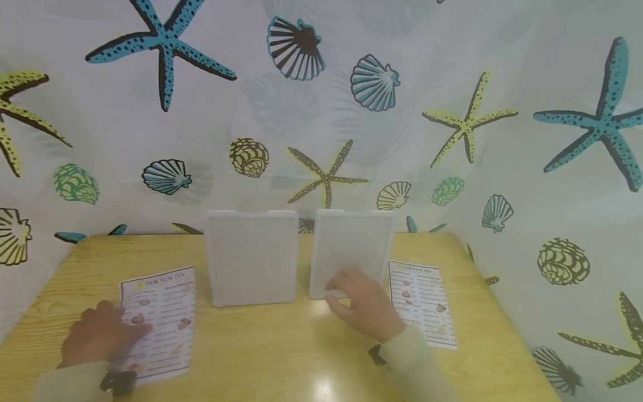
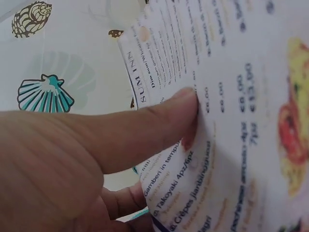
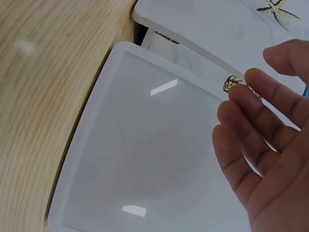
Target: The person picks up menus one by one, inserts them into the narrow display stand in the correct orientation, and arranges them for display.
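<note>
My left hand [image 1: 97,334] pinches a printed menu sheet [image 1: 168,312] by its edge on the left side of the table. In the left wrist view the thumb [image 2: 149,128] lies across the printed face of the menu, and other fingers are partly hidden behind the paper. My right hand [image 1: 364,306] hovers in front of the right white panel [image 1: 354,237], its fingers loosely bent and holding nothing. From the right wrist view, the fingertips [image 3: 227,133] appear over the smooth white surface; whether they touch it I cannot tell.
Left of the right panel stands another upright white panel [image 1: 253,259]. A second menu sheet [image 1: 424,307] lies on the wooden table [image 1: 271,357] to the right, beside my right forearm. Behind hangs a white curtain [image 1: 221,111] printed with starfish and shells.
</note>
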The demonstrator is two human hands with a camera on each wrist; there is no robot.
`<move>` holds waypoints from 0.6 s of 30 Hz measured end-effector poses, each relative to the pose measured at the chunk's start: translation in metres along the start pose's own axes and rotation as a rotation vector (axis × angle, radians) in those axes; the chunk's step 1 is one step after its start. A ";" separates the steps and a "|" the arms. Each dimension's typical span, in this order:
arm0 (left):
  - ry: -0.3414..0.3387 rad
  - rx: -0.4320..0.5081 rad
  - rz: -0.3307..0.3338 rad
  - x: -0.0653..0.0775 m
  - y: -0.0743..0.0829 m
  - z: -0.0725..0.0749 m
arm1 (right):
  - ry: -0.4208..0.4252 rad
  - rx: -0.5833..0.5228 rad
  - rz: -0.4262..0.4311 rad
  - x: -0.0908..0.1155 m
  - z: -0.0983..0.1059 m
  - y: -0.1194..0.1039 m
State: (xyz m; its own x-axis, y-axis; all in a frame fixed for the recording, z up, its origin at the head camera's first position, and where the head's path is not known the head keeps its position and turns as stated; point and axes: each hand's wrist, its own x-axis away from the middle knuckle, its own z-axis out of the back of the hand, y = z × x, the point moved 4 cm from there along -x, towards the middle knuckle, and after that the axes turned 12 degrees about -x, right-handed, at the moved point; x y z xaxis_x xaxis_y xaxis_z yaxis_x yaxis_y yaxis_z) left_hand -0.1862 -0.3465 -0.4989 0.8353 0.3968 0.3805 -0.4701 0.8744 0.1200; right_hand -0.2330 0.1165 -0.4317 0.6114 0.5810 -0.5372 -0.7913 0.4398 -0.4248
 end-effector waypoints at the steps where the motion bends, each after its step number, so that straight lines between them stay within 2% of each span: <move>1: -0.009 0.012 -0.011 0.001 0.000 0.000 | -0.001 0.003 0.002 0.000 0.000 0.000; 4: -0.016 0.048 -0.029 0.003 0.001 0.001 | -0.002 0.005 0.001 0.001 -0.001 0.001; 11: 0.021 0.128 -0.006 0.002 0.002 0.003 | -0.017 -0.003 -0.016 0.001 -0.002 0.000; 15: 0.047 0.140 -0.041 -0.002 -0.001 0.007 | -0.018 -0.011 -0.018 0.001 -0.005 0.000; 18: 0.108 0.141 -0.084 -0.005 -0.002 0.013 | -0.043 -0.024 -0.038 0.002 -0.009 0.001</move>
State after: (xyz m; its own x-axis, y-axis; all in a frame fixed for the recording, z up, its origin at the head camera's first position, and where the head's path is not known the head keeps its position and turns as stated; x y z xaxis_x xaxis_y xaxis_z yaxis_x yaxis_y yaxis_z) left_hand -0.1929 -0.3538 -0.4889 0.8957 0.3581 0.2636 -0.4260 0.8610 0.2779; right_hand -0.2330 0.1118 -0.4396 0.6397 0.5935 -0.4884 -0.7666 0.4458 -0.4622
